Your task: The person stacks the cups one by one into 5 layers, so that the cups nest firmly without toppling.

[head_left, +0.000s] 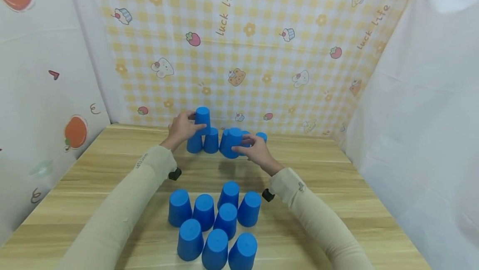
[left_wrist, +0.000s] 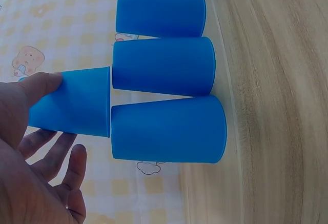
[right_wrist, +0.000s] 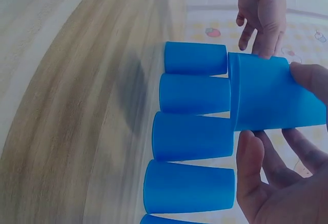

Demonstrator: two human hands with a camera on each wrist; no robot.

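Between thumb and fingers, my left hand (head_left: pixel 182 127) grips an upside-down blue plastic cup (head_left: pixel 202 120). Its rim sits right at the tops of the two leftmost cups in a back row, straddling them in the left wrist view, where the end cup (left_wrist: pixel 166 131) shows large. My right hand (head_left: pixel 258 151) holds another upside-down blue cup (head_left: pixel 233 143), thumb on one side and fingers on the other. In the head view this cup overlaps the middle of the row (head_left: pixel 211 142), hiding part of it. The right wrist view puts its rim (right_wrist: pixel 234 93) close to the row cups' tops.
Nearer on the wooden table (head_left: pixel 307 203) stands a loose group of several upside-down blue cups (head_left: pixel 218 249), between the two forearms. Behind the row hangs a yellow checked cloth (head_left: pixel 262 53). White cloth walls (head_left: pixel 419 95) flank the table.
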